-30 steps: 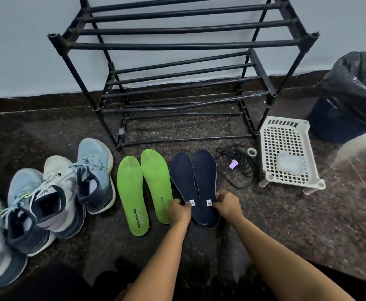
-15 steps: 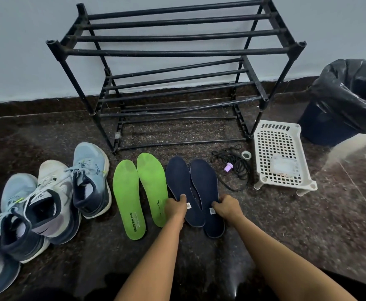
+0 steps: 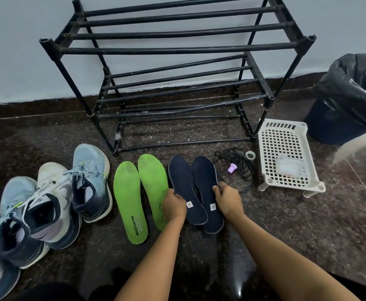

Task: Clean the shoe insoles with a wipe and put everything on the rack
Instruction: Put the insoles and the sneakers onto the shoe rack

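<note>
Two dark navy insoles lie side by side on the floor in front of the black metal rack. My left hand grips the outer edge of the left navy insole. The right navy insole is gripped at its outer edge by my right hand; its heel partly overlaps the left one. Two green insoles lie just left of them. A clear pack, likely wipes, rests on the white perforated tray at the right.
Several sneakers stand in a cluster on the floor at the left. A tangle of black cord, a small purple cap and a tape roll lie between insoles and tray. A bin with a black bag stands at the far right.
Both hands have slid up along the outer edges of the navy insoles. The insoles have shifted slightly, and the view has tilted down and drawn closer.
</note>
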`<state>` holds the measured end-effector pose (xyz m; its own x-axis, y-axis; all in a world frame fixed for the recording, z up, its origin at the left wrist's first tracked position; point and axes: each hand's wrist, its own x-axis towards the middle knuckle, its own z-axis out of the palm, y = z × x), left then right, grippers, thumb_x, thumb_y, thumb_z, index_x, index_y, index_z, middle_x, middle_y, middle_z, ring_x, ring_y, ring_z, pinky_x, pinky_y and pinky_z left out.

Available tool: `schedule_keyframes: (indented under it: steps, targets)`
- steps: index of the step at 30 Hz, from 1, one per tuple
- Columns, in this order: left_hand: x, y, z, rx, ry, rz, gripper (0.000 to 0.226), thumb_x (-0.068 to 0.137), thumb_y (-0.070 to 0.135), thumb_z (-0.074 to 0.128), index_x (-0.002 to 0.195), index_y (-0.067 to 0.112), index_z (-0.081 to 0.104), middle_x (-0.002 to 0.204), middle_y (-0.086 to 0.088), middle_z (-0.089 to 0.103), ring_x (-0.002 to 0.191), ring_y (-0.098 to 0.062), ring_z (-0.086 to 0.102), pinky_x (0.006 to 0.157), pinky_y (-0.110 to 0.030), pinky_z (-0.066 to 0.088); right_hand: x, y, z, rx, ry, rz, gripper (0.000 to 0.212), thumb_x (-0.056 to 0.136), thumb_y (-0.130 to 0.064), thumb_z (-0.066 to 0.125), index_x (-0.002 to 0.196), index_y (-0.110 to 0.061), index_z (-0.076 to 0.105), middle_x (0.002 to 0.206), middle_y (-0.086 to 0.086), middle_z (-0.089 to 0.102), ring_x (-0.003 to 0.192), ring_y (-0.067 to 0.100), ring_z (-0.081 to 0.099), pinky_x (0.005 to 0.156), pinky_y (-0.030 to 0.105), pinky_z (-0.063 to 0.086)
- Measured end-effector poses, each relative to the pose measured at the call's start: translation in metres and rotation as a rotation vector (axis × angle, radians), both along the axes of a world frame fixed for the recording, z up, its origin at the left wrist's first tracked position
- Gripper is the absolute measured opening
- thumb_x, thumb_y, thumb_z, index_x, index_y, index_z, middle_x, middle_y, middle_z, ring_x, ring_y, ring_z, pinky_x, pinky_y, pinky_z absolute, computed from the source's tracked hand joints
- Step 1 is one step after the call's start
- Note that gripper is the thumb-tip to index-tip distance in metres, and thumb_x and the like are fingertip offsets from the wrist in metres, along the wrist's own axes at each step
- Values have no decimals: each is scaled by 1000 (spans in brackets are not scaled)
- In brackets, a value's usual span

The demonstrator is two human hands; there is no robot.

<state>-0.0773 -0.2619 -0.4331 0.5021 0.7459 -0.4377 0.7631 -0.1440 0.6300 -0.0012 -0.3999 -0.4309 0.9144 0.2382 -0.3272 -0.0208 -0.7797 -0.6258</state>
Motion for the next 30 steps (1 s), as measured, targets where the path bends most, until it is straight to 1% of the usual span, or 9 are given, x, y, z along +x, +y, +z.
schedule_keyframes:
  steps: [4,8,14,16,18,22,25,28,30]
  targets:
    - [0,3,19,81,-88,-15,19,101,9,39,111,6,55,97,-10,59,80,-25,52,66,-31,39,8,-4,22,78,-85,-13,22,95,-34,45,79,-19,52,67,5,59,67,29,56,59,31,37]
    - [4,7,43,124,-201,16,20,101,10,40,115,8,54,99,-12,62,83,-28,57,67,-32,42,19,-8,47,169,-144,-51,23,95,-34,44,85,-18,56,75,8,63,70,28,59,64,36,46]
    - [29,14,88,176,-377,31,15,99,10,41,106,6,54,89,-15,62,78,-33,56,61,-32,31,44,-7,94,316,-253,-113,22,95,-33,46,85,-17,57,76,4,65,73,22,59,66,35,45]
    - [43,19,103,191,-420,8,16,99,10,41,107,5,54,86,-13,60,80,-34,56,61,-32,30,59,-4,107,340,-274,-121,24,95,-34,46,86,-16,58,78,4,66,74,23,61,67,36,47]
    - [60,25,117,210,-453,-27,18,99,10,42,110,5,56,90,-15,63,85,-35,58,64,-32,32,76,0,121,367,-295,-133,24,95,-34,46,85,-17,58,77,4,66,74,22,61,66,36,47]
    - [100,35,141,185,-484,-45,20,98,10,44,112,7,58,101,-13,65,91,-31,58,71,-32,39,114,8,145,380,-344,-151,21,95,-32,46,83,-17,56,80,6,64,75,24,57,65,32,40]
    - [131,41,154,150,-479,-61,19,98,9,41,109,6,57,99,-10,60,85,-25,53,68,-29,36,145,12,158,365,-353,-150,23,95,-31,46,87,-14,58,85,8,65,80,24,56,67,29,37]
    - [166,53,162,156,-457,-106,14,98,9,40,100,7,54,97,-9,57,83,-25,50,67,-31,37,176,17,166,352,-349,-152,27,96,-31,46,95,-9,63,90,10,65,81,23,55,68,28,35]
    - [189,63,164,154,-440,-121,14,97,9,41,100,8,55,98,-8,57,84,-25,51,68,-31,40,197,23,170,344,-348,-136,31,96,-29,46,93,-3,62,89,13,65,80,24,54,65,31,34]
